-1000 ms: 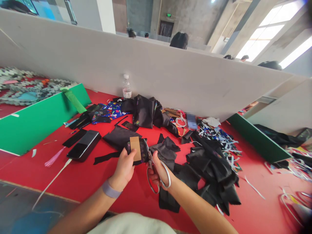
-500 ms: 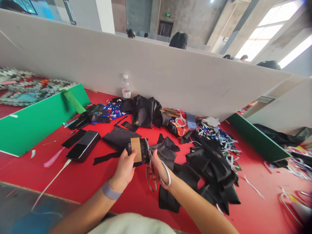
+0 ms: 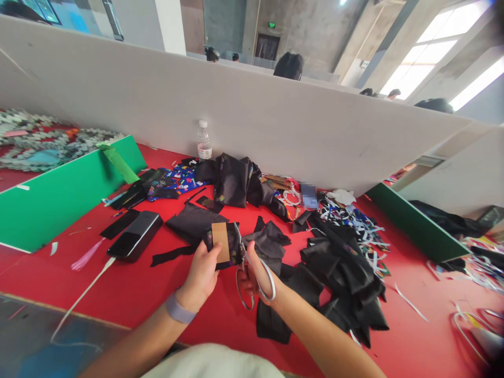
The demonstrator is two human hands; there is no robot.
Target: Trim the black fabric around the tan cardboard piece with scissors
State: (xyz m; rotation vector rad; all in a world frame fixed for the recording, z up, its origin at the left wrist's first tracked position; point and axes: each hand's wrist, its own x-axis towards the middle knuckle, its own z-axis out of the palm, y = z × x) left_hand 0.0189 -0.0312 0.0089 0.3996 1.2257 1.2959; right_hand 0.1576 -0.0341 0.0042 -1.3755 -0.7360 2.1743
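While pinched in left hand (image 3: 200,275): card (image 3: 221,242)

Matt black cloth (image 3: 232,247), shiny metal scissors (image 3: 252,275)

Bare red tabletop (image 3: 129,286) near left; black fabric pile (image 3: 342,273) crowding right.

We see the phone (image 3: 134,234) lying left of the cardboard piece (image 3: 221,241), with the fabric heap (image 3: 346,273) to its right. Behind them, the bottle (image 3: 203,140) stands against the partition (image 3: 275,126).
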